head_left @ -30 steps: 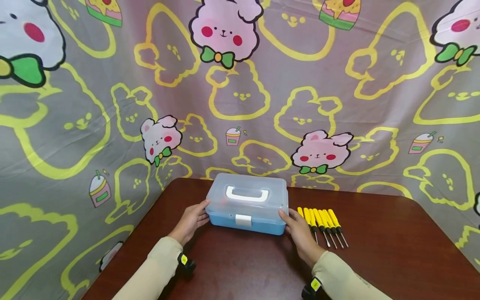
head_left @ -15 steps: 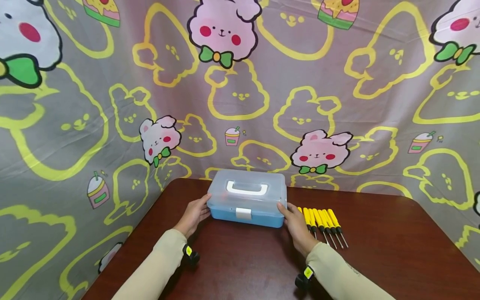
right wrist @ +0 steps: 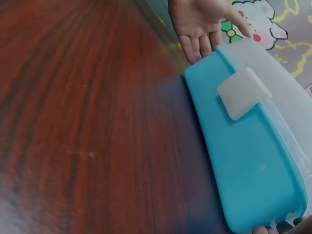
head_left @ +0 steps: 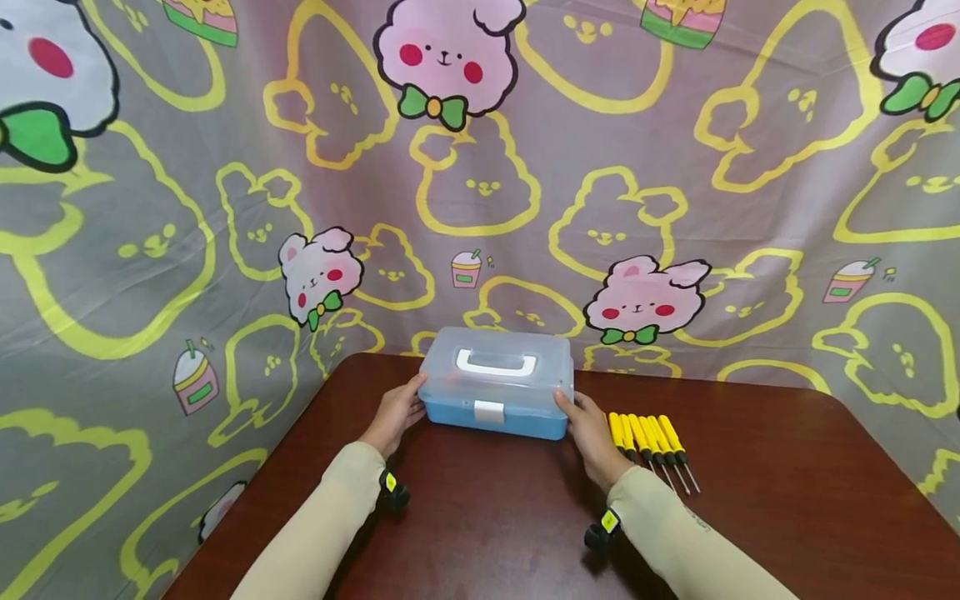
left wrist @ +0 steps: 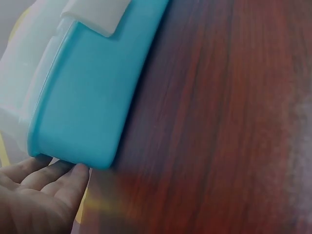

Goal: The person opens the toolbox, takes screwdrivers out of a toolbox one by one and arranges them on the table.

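Note:
A closed plastic toolbox (head_left: 442, 358) with a blue base, a clear lid, a white handle and a white front latch (right wrist: 239, 92) stands far back on the table. My left hand (head_left: 397, 412) holds its left end; in the left wrist view the left hand (left wrist: 39, 195) has its fingers against the blue end wall. At the opposite end my right hand (head_left: 596, 437) grips the box, thumb on the lid's front corner. Only the right hand's fingertips (right wrist: 261, 229) show in the right wrist view, below the box's near corner.
Just right of my right hand lies a row of several screwdrivers (head_left: 656, 437) with yellow handles, partly hidden by that hand. The dark red-brown table (head_left: 480, 517) ends at a patterned cloth (head_left: 525, 208) hung behind and on the left.
Both hands have moved the toolbox away from me, toward the table's back edge. The grip at each end stays the same, and the screwdrivers have not moved.

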{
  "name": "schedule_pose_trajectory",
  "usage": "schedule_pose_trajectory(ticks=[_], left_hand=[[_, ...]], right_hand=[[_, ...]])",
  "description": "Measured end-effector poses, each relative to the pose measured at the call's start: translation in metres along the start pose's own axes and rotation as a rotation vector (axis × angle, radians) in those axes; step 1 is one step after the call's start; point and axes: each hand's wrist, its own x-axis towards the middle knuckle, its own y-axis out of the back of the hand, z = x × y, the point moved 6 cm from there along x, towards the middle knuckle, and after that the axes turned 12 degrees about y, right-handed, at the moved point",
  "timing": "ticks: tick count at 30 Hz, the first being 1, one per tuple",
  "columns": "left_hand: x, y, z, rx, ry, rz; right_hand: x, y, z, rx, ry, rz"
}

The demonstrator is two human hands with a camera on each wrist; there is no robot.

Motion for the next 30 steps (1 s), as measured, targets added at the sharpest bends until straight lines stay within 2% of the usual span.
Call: schedule_pose_trajectory(ticks=[7,10,22,30], left_hand=[[0.008,-0.002,0.001,-0.012,0.008,0.008],[0.010,-0.004,0.003,-0.009,0.010,-0.013],[0.020,-0.008,0.005,0.027,-0.001,-0.021],[0.024,-0.011,0.006,0.035,-0.009,-0.029]], right_hand=[[0.008,0.002,0.000,-0.010,-0.035,0.002],[0.010,0.002,0.001,-0.005,-0.035,-0.002],[0.019,0.003,0.002,0.019,-0.018,-0.008],[0.026,0.006,0.004,-0.007,-0.019,0.026]])
